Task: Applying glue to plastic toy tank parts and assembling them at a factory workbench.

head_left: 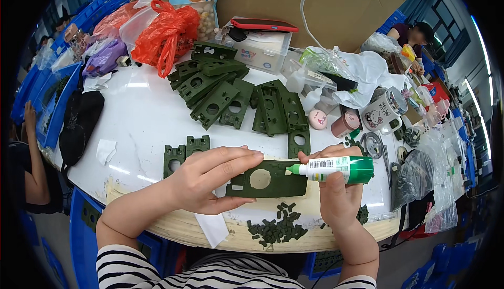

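Observation:
My left hand (210, 179) grips a flat dark green plastic plate with a round hole (269, 179), held level just above the white table (142, 121). My right hand (336, 194) holds a green and white glue bottle (336, 168) sideways, its tip touching the plate's right end. Below the plate, several small dark green pieces (277, 230) lie piled near the table's front edge. Two finished-looking green parts (185, 152) sit left of my left hand.
A heap of green plates (236, 92) fills the table's middle. Behind it are an orange bag (165, 31), a plastic box with a red phone on top (262, 47), a cardboard box (325, 0) and white bags (362, 73). A mug (386, 113) stands right. Other people sit at the left and far right.

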Action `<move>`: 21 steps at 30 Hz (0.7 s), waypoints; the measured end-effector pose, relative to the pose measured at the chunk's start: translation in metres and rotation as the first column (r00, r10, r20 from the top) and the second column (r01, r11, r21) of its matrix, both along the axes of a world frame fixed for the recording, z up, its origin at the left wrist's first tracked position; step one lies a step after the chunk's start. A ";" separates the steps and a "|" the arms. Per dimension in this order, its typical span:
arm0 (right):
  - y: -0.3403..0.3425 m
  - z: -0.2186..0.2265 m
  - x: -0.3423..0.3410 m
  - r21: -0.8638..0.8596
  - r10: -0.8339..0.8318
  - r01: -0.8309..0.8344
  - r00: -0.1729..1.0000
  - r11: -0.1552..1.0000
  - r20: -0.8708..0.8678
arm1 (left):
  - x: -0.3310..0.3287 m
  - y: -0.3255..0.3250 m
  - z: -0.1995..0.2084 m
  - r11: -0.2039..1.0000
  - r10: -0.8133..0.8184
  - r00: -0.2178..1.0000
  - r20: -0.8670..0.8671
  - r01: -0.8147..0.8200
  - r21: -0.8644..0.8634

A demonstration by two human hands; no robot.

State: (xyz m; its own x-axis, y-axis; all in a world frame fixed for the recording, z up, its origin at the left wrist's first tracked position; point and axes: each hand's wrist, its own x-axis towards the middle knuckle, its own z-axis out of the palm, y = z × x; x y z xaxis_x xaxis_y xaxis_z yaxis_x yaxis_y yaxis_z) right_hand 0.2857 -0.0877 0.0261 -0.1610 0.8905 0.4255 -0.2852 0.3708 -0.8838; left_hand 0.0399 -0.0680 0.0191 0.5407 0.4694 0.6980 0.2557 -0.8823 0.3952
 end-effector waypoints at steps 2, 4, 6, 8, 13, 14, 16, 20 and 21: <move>0.001 -0.002 0.000 0.026 0.003 -0.003 1.000 1.000 -0.004 | 0.000 0.000 0.001 1.000 -0.003 1.000 0.008 0.003 -0.012; 0.001 -0.004 -0.001 0.026 0.004 -0.004 1.000 1.000 -0.010 | 0.000 0.000 0.001 0.999 -0.001 1.000 0.014 0.002 -0.047; 0.001 -0.002 -0.002 0.003 0.002 -0.002 1.000 1.000 -0.009 | -0.001 0.000 0.001 0.999 0.003 1.000 0.005 -0.003 -0.036; 0.000 -0.003 -0.001 0.008 0.004 -0.004 1.000 1.000 -0.009 | -0.001 -0.001 0.001 1.000 0.005 1.000 0.001 -0.005 -0.029; 0.001 -0.003 -0.001 0.015 -0.004 0.004 1.000 1.000 -0.012 | -0.001 0.000 0.000 1.000 0.003 1.000 0.003 -0.003 -0.019; 0.001 -0.004 -0.001 0.011 -0.006 0.007 1.000 1.000 -0.006 | -0.001 0.000 0.001 1.000 0.002 1.000 -0.001 -0.002 -0.016; 0.001 -0.003 -0.001 0.007 -0.005 0.005 1.000 1.000 0.002 | -0.002 0.000 0.000 1.000 0.002 1.000 -0.010 -0.002 -0.012; 0.001 -0.004 -0.001 0.014 -0.002 0.002 1.000 1.000 0.001 | -0.001 0.000 0.001 1.000 -0.003 1.000 0.004 0.003 -0.010; 0.001 -0.004 -0.001 0.016 -0.005 0.005 1.000 1.000 0.000 | -0.001 0.000 0.001 1.000 -0.003 1.000 0.004 0.004 -0.009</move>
